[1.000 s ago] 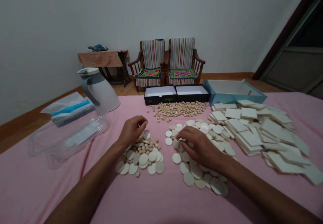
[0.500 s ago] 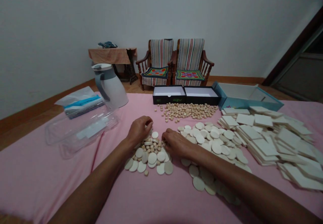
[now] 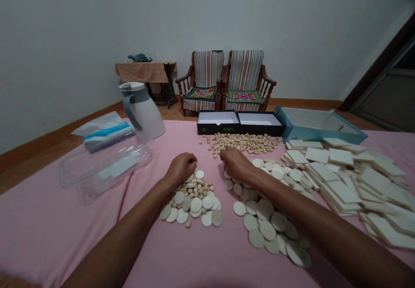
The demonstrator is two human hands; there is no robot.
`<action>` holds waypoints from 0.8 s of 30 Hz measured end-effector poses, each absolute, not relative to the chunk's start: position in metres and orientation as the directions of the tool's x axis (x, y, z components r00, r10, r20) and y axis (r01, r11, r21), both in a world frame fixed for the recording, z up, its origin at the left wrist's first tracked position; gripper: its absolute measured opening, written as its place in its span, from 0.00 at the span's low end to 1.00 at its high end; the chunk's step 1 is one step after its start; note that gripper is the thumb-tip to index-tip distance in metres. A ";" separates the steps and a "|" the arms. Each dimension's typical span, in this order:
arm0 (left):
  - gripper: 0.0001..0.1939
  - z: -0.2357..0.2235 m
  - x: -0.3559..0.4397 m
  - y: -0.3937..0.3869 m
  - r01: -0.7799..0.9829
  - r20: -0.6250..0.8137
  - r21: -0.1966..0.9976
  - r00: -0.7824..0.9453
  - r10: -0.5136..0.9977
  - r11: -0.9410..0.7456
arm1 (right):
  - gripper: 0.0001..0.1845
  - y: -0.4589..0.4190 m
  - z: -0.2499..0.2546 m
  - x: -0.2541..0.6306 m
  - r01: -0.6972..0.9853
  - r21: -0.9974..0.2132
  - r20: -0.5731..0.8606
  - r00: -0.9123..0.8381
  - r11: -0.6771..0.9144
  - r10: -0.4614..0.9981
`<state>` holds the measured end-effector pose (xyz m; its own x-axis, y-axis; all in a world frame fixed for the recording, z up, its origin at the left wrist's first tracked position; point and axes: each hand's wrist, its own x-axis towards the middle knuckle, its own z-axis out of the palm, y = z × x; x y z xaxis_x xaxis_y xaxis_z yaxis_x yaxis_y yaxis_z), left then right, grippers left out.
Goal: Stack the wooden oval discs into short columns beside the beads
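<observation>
My left hand (image 3: 181,167) is curled closed at the upper left edge of a mixed pile; whatever its fingers hold is hidden. That pile has small wooden cubes (image 3: 196,190) in the middle and pale round discs (image 3: 196,205) mostly along its near side. Closed too, with fingertips pointing down, my right hand (image 3: 235,164) is at the near left edge of a spread of small wooden pieces (image 3: 249,142). I cannot make out anything in its fingers. Under and beside the right forearm lies a larger heap of pale discs (image 3: 267,230).
Square tiles (image 3: 345,190) lie heaped at right. Behind stand black open boxes (image 3: 218,129) and a blue box (image 3: 319,130). On the left are a white jug (image 3: 147,115), clear plastic trays (image 3: 110,169) and a tissue pack (image 3: 106,133). Pink cloth (image 3: 207,253) covers the surface.
My right hand has moved away from the mixed pile, up and to the right, to the far wooden pieces. My left hand has stayed nearly in place, its fingers curled a little tighter.
</observation>
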<state>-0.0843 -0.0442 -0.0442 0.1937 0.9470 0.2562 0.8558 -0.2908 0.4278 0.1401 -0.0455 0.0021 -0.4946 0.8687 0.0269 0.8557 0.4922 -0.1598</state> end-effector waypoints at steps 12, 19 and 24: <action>0.10 -0.064 -0.093 -0.035 0.717 0.258 0.640 0.139 0.956 -0.276 | 0.12 -0.076 -0.016 0.118 0.626 -0.396 -0.033 -0.741 0.672 0.671; 0.11 -0.065 -0.096 -0.033 0.665 0.252 0.694 0.134 0.958 -0.276 | 0.13 -0.088 -0.015 0.115 0.740 -0.309 -0.062 -0.642 0.597 0.764; 0.14 -0.069 -0.100 -0.030 0.611 0.239 0.738 0.160 0.958 -0.286 | 0.12 -0.091 -0.017 0.117 0.766 -0.215 -0.062 -0.630 0.606 0.774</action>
